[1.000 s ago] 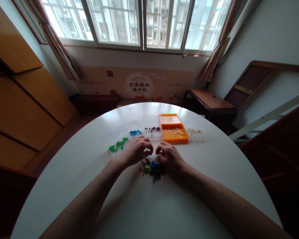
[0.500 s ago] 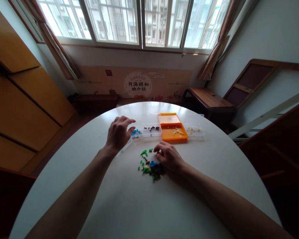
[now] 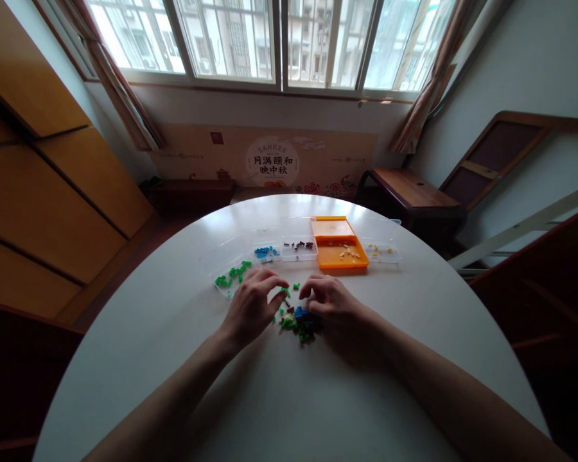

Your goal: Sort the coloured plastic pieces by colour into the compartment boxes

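Note:
A small heap of toy building bricks (image 3: 304, 328), mostly green with some blue, brown and pale ones, lies on the white table. My left hand (image 3: 251, 307) is at the heap's left edge, thumb and fingers apart, close to some loose green bricks (image 3: 285, 292). On the other side, my right hand (image 3: 334, 300) rests with bent fingers spread apart beside the blue bricks (image 3: 300, 312); nothing shows in its grasp. Beyond my left hand, a clear box (image 3: 228, 294) holds green bricks (image 3: 234, 274).
Behind the heap stand a clear box with blue bricks (image 3: 266, 252), another with dark brown bricks (image 3: 299, 246), an open orange box (image 3: 327, 260) with cream bricks, and a clear box with yellow bricks (image 3: 380, 250). A wooden chair (image 3: 414, 189) stands past the round table (image 3: 289, 398).
My left hand has moved right and toward me, from above the clear boxes to the heap, uncovering the green bricks in their box. My right hand stays by the heap. The view has shifted slightly.

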The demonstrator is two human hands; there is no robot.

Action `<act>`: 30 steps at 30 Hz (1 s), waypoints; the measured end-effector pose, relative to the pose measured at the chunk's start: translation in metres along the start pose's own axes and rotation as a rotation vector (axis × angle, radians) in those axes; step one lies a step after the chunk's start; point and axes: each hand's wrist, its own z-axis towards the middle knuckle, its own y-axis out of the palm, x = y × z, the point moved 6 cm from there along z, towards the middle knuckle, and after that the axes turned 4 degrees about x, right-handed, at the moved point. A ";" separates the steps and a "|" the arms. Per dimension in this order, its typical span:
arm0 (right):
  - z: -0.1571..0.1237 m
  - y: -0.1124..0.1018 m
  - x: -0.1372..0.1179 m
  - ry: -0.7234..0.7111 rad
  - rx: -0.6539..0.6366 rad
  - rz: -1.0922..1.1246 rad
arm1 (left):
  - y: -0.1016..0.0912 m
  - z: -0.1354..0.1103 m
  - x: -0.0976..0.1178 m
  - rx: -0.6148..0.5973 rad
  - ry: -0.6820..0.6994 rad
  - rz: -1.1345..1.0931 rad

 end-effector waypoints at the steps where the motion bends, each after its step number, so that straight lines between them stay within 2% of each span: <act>1: 0.000 0.000 -0.002 -0.022 -0.010 -0.006 | 0.002 -0.002 0.002 -0.013 0.004 -0.006; 6: 0.000 0.004 -0.007 -0.136 -0.021 -0.069 | 0.002 -0.007 0.002 0.023 -0.018 -0.026; 11: 0.001 0.007 -0.004 -0.165 -0.017 -0.097 | 0.001 -0.012 -0.002 0.102 0.023 -0.017; 16: 0.001 0.006 -0.002 -0.146 0.006 -0.045 | 0.001 -0.018 -0.002 0.163 0.064 -0.012; 22: 0.005 0.001 0.005 -0.053 0.117 0.090 | 0.003 -0.019 0.005 0.171 0.078 0.021; 26: 0.017 0.002 0.002 -0.008 0.134 0.042 | 0.002 -0.021 0.004 0.169 0.060 0.032; 30: 0.050 0.007 -0.010 -0.063 0.128 -0.051 | 0.000 -0.024 0.001 0.157 0.058 0.042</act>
